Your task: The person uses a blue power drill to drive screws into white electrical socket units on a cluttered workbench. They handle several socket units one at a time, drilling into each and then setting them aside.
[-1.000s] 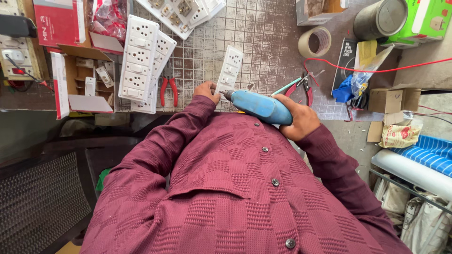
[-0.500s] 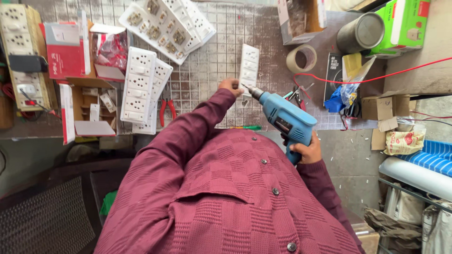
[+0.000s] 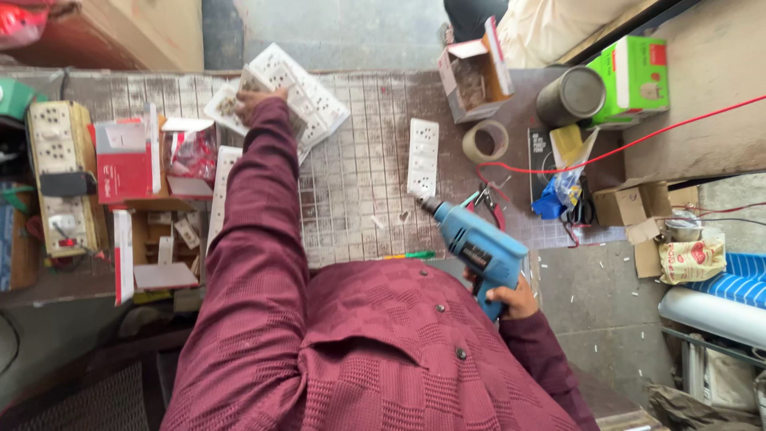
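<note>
My right hand (image 3: 511,300) grips the handle of a blue electric drill (image 3: 477,243) near the table's front edge, its bit pointing up and left toward a white socket strip (image 3: 422,157) lying alone on the gridded mat (image 3: 351,207). My left arm in a maroon sleeve stretches far across the mat. My left hand (image 3: 254,102) rests on a heap of white socket plates (image 3: 295,96) at the back, fingers on one plate. Whether it has lifted a plate I cannot tell.
A roll of tape (image 3: 485,141), red-handled pliers (image 3: 488,204), a grey tin (image 3: 570,96) and a green box (image 3: 634,78) lie right of the mat. A red wire (image 3: 638,144) runs across there. Red and white cartons (image 3: 128,160) and a switch board (image 3: 60,175) stand left.
My left hand has let go of the single socket strip and reached far back left to the heap of plates. The drill has pulled back from the strip, still in my right hand.
</note>
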